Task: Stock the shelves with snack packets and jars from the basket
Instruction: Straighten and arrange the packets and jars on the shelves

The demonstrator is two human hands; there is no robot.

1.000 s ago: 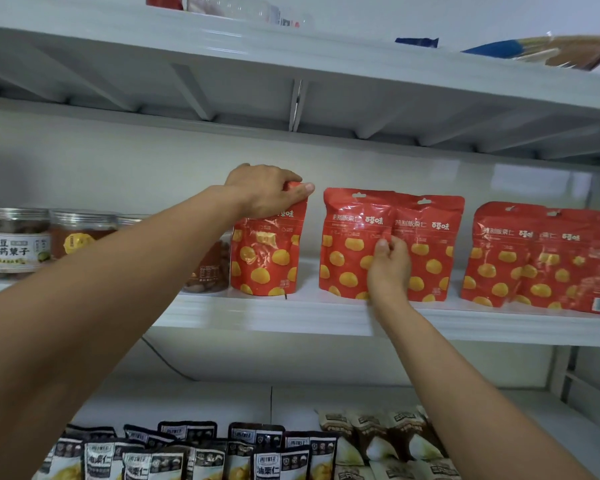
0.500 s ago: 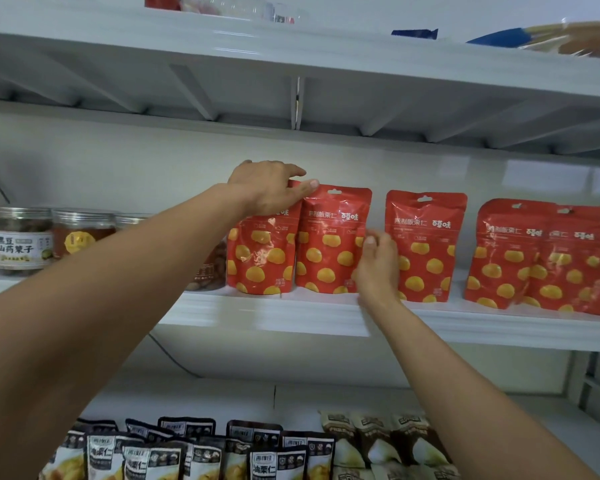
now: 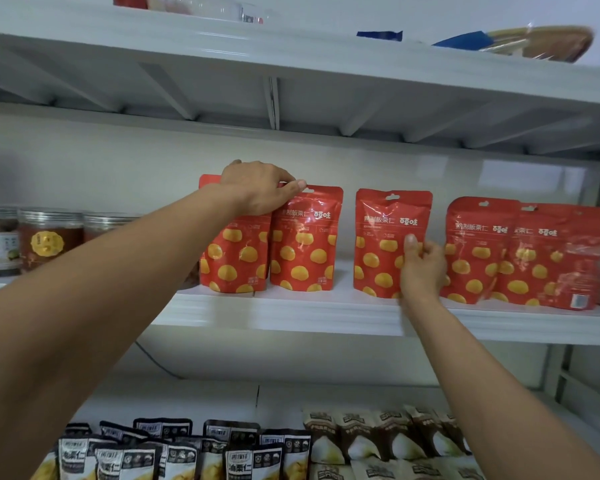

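On the middle shelf [image 3: 326, 313] stand five red packets; left hand [image 3: 257, 188] fingers grip two, right hand [image 3: 421, 268] one.

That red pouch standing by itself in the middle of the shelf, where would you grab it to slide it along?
Probably by its lower right edge, from the front, as the right hand does. The lone red pouch stands upright with open gaps on both sides, so its flat side seam is free to pinch, and a low hold should keep it from tipping.
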